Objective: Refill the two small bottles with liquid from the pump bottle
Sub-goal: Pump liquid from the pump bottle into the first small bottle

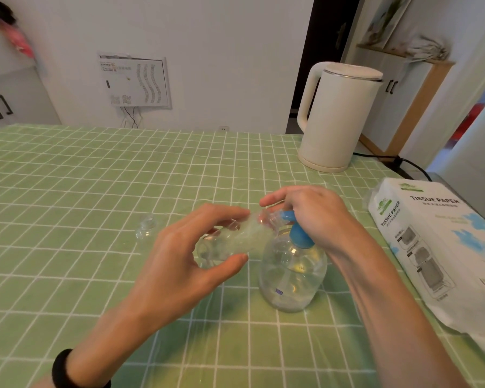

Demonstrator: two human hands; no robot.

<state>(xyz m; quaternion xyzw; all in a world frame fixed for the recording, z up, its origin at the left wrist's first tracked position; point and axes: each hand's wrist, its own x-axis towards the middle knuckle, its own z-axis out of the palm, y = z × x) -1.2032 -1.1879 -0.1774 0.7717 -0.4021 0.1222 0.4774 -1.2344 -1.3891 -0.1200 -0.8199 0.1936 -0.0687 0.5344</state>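
Mostly under the curled right hand (317, 217), pump head (298, 233); small bottle (235, 239) pinched in left hand (179, 253).

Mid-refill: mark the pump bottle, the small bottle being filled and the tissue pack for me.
pump bottle (291, 278), head view, clear belly below the blue collar.
small bottle (244, 235), head view, middle of its tilted clear body.
tissue pack (437, 247), head view, printed top face.

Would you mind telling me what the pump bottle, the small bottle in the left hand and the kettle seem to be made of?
The pump bottle: probably clear glossy plastic; the tablecloth shows through it. The small bottle: clear too, plastic or glass, hard to tell. The kettle: matte cream shell, seemingly plastic, with only soft highlights.
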